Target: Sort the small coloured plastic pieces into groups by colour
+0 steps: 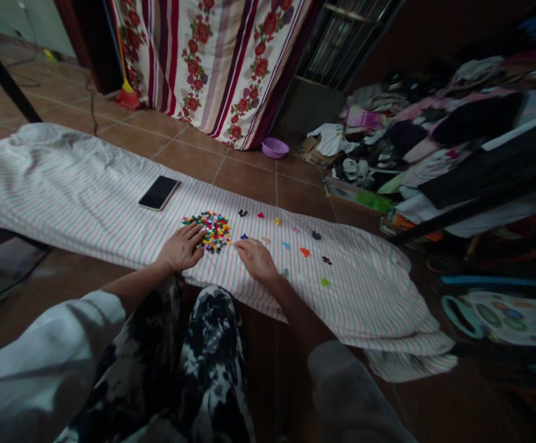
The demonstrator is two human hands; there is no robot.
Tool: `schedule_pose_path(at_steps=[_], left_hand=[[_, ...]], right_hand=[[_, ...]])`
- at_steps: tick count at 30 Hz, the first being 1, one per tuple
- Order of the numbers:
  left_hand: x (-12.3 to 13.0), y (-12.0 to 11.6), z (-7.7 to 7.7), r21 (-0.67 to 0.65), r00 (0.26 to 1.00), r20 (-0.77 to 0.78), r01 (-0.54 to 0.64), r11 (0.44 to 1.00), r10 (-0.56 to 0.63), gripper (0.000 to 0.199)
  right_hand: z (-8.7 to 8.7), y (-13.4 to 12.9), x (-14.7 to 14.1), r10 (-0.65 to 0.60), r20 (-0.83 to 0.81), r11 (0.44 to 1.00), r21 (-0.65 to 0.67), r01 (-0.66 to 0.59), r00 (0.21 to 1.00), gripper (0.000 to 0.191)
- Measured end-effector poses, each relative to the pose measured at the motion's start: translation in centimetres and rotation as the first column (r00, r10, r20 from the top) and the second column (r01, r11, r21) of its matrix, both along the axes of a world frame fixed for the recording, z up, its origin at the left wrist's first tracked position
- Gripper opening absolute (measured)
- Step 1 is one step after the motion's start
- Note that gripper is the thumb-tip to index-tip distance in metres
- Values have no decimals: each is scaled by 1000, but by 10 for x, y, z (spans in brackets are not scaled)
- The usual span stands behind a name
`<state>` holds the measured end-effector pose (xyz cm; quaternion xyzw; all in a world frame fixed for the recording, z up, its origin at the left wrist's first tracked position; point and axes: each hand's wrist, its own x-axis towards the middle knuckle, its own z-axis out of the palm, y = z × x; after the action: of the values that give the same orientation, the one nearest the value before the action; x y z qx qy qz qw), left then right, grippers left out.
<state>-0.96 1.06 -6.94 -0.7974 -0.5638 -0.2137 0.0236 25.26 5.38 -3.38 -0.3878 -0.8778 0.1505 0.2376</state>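
Note:
A heap of small multicoloured pieces (pixel 215 231) lies on a striped cloth (pixel 364 301) in front of me. My left hand (pixel 183 247) rests flat on the heap's left edge, fingers stretched out. At the heap's right side, my right hand (pixel 256 257) has thumb and forefinger pinched together; a tiny yellowish piece seems to show at the fingertips, too small to name. Little single-colour groups lie to the right, among them an orange group (pixel 305 252), a lime green group (pixel 325 282), a yellow group (pixel 277 221) and a black group (pixel 242 213).
A dark-screened phone (pixel 159 192) lies on the cloth left of the heap. Beyond are a flowered curtain (pixel 221 61), a purple basin (pixel 275 147) and a red broom (pixel 128 97) on the tiled floor. Piled clothes (pixel 415 129) and a patterned plastic item (pixel 512 317) are at right.

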Motion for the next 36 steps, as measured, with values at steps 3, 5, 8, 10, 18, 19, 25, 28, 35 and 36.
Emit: schedule_pose_path(at_steps=[3,5,8,10,18,19,25,28,35,36], left_hand=[[1,0,0,6,1000,11,-2,1000,2,52],[1,0,-1,10,1000,23,-4,1000,3,51],[1,0,-1,14,1000,29,-2,1000,2,50],[1,0,-2,13,1000,25,0,1000,-1,50],[1,1,-3,14,999,34,5,1000,-5,48],[1,1,-3,14,999,33,7,1000,-7,48],[0,2,-5,31,999,46,14,999,-15,48],[0,2,-6,33,998,55,14,999,-16,48],[-1,2,-5,27,999,52,15,1000,-17,49],[0,1,-4,24,998,53,15,1000,-16,49]], right_hand=[[-3,-10,-18,57,62,998,-8,-57,996,25],[-5,-13,-25,64,95,998,-12,-63,993,25],[-9,-15,-33,64,137,998,-17,-63,989,24],[-12,-16,-37,47,156,999,-17,-45,987,24],[-13,-20,-55,-102,228,994,-10,107,968,17],[-12,-20,-57,-114,238,993,-16,121,965,15],[-10,-23,-62,-160,266,986,-13,169,951,10],[-12,-24,-62,-163,248,985,-6,170,955,9],[-16,-24,-59,-116,167,993,-14,120,979,13],[-16,-25,-58,-103,143,994,-15,107,984,15]])
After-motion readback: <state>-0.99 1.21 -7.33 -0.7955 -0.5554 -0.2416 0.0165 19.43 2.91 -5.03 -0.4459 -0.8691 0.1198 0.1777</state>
